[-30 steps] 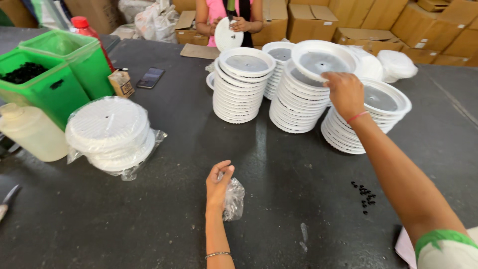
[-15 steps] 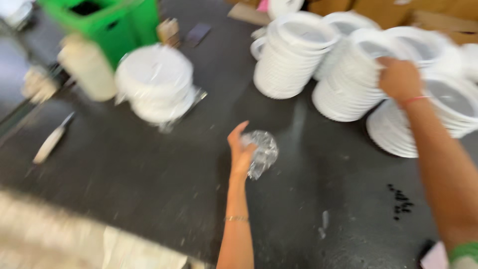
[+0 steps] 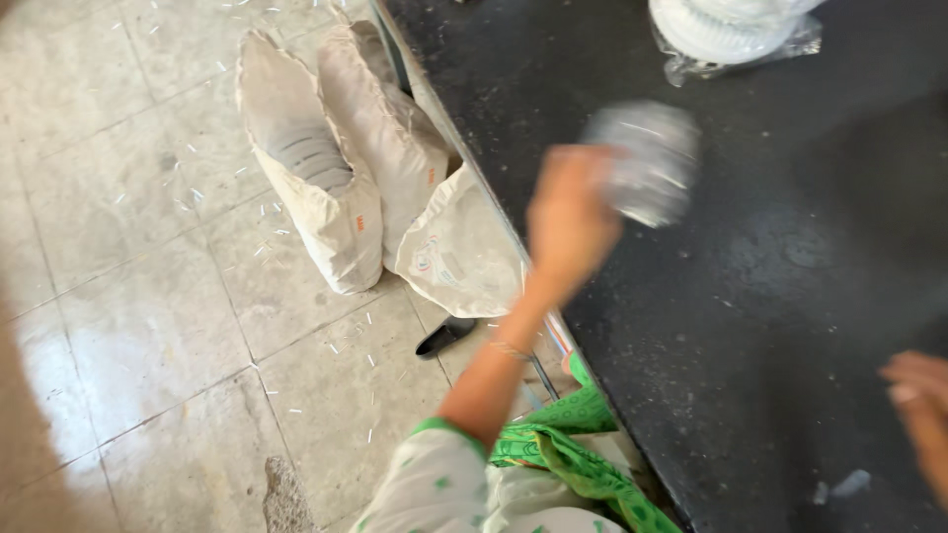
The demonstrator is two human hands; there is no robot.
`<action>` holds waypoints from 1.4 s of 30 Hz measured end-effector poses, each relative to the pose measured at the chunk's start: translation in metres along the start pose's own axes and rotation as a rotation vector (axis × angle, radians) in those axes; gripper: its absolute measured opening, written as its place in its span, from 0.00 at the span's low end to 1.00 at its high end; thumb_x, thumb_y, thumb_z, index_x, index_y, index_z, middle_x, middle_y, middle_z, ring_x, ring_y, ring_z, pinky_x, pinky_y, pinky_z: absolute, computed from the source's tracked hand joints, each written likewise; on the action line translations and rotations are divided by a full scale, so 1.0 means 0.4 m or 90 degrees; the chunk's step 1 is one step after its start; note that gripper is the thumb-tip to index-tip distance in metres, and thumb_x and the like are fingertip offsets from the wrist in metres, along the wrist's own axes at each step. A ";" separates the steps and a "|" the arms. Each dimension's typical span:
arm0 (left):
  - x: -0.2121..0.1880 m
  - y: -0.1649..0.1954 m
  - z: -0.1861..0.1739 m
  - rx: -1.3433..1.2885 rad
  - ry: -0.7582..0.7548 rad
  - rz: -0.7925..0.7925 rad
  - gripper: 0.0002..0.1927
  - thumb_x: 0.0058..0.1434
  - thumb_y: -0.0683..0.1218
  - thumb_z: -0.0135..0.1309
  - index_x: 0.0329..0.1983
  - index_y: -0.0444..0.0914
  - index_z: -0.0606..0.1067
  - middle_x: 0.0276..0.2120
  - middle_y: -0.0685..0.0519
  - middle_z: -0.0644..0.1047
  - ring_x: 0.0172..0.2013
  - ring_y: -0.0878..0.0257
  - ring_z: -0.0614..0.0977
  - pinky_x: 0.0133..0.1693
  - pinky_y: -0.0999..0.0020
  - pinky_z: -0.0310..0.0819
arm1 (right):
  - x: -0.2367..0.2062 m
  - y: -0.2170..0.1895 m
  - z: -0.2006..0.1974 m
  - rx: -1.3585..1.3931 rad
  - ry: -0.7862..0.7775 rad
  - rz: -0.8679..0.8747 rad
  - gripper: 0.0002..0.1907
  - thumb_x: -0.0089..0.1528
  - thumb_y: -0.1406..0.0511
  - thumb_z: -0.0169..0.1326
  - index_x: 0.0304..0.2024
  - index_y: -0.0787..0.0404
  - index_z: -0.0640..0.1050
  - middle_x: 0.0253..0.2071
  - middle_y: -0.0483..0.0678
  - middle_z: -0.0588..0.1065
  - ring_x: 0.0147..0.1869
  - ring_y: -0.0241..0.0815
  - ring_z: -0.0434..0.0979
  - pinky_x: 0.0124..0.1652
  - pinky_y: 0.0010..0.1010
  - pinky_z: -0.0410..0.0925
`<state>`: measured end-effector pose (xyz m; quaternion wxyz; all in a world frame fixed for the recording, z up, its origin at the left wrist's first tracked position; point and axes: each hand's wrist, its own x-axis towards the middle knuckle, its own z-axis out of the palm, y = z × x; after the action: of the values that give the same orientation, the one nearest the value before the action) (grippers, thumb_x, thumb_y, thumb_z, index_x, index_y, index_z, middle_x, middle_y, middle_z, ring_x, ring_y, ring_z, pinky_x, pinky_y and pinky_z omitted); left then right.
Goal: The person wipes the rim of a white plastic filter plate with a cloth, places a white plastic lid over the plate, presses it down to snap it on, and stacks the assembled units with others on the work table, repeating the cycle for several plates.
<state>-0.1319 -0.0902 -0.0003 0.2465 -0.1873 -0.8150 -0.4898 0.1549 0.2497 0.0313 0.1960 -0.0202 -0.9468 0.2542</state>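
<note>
Blurred by motion throughout, most of all at the left hand (image 3: pixel 568 219), raised over the near edge of the dark worktop (image 3: pixel 790 296) with its grip closed on a crumpled clear plastic bag (image 3: pixel 644 163); bag smeared into a pale grey blob, contents impossible to make out, held just above the worktop surface beside the fingers. Thin bracelet (image 3: pixel 511 349) visible on the left wrist, green-trimmed white sleeve (image 3: pixel 434 474) below it. Right hand (image 3: pixel 918 405) cut off by the right border, only blurred fingers and part of the wrist showing low over the worktop, well apart from the bag; grip impossible to tell, open or closed. At the top edge, a stack of white round lids in clear wrap (image 3: pixel 731 30), cropped so only the lower part shows, resting on the worktop well beyond the bag. Small pale scrap (image 3: pixel 849 484) near the bottom right of the worktop, too vague to identify. Off the worktop, on the tiled floor (image 3: pixel 148 296) strewn with tiny white bits, three filled off-white sacks (image 3: pixel 336 168) leaning against the worktop side, the nearest partly hidden behind the left forearm. Dark shoe (image 3: pixel 444 338) on the floor just below the sacks, green patterned cloth (image 3: pixel 573 454) bunched at the worktop edge.
</note>
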 end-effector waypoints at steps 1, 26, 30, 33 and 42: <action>0.024 -0.075 -0.072 0.042 0.109 0.022 0.20 0.59 0.34 0.57 0.54 0.40 0.74 0.50 0.48 0.74 0.53 0.49 0.74 0.54 0.54 0.73 | -0.012 -0.016 0.023 0.032 -0.021 0.001 0.07 0.72 0.66 0.55 0.50 0.59 0.80 0.51 0.50 0.79 0.51 0.39 0.81 0.53 0.27 0.72; 0.171 -0.179 -0.103 0.008 0.388 -0.100 0.20 0.70 0.42 0.54 0.64 0.34 0.70 0.61 0.42 0.72 0.65 0.45 0.71 0.69 0.49 0.61 | 0.033 -0.244 0.237 -0.054 0.026 0.108 0.26 0.59 0.57 0.57 0.59 0.57 0.75 0.65 0.48 0.71 0.67 0.52 0.71 0.61 0.41 0.64; 0.397 -0.062 0.040 -0.144 0.202 -0.157 0.38 0.62 0.59 0.62 0.65 0.29 0.67 0.62 0.35 0.69 0.63 0.41 0.71 0.64 0.54 0.63 | 0.025 -0.247 0.331 -0.201 0.085 0.126 0.27 0.61 0.52 0.53 0.61 0.52 0.74 0.67 0.45 0.70 0.71 0.48 0.67 0.65 0.44 0.58; 0.555 0.012 0.173 -0.114 0.089 -0.236 0.50 0.55 0.69 0.64 0.67 0.29 0.66 0.66 0.34 0.68 0.66 0.41 0.69 0.66 0.53 0.61 | 0.011 -0.237 0.360 -0.241 0.106 0.140 0.27 0.62 0.50 0.50 0.62 0.49 0.74 0.68 0.43 0.69 0.72 0.45 0.66 0.66 0.43 0.55; 0.714 0.148 0.295 -0.161 0.156 -0.426 0.46 0.37 0.57 0.72 0.59 0.35 0.70 0.58 0.41 0.76 0.60 0.45 0.76 0.62 0.53 0.65 | 0.013 -0.214 0.400 -0.233 0.145 0.106 0.27 0.60 0.49 0.52 0.61 0.48 0.74 0.66 0.42 0.69 0.71 0.44 0.66 0.63 0.42 0.56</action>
<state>-0.3560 0.0599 0.1616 0.1431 0.1205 -0.7287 -0.6588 0.0940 0.1002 -0.0521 0.2728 -0.1617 -0.9441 0.0895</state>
